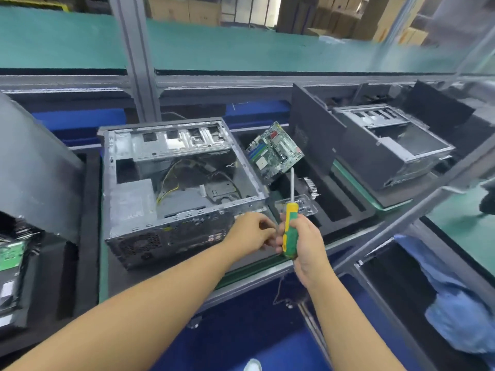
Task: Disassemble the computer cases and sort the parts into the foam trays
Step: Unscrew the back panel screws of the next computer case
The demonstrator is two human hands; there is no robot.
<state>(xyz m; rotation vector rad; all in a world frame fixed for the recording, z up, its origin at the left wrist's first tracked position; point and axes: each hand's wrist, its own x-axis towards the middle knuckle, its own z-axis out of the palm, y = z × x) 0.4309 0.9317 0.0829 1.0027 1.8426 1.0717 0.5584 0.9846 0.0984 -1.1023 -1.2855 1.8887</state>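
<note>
Assembly-line bench carries the open computer case (182,183) at centre, a stiff, probably heavy steel shell best gripped by its rim rails; right hand (305,242) clenches an upright screwdriver (289,231), left hand (249,232) curls beside it, contents impossible to tell.

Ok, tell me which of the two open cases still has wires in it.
The middle case, by the left hand: yellow and black wires lie inside. The far-right case looks stripped bare inside.
</note>
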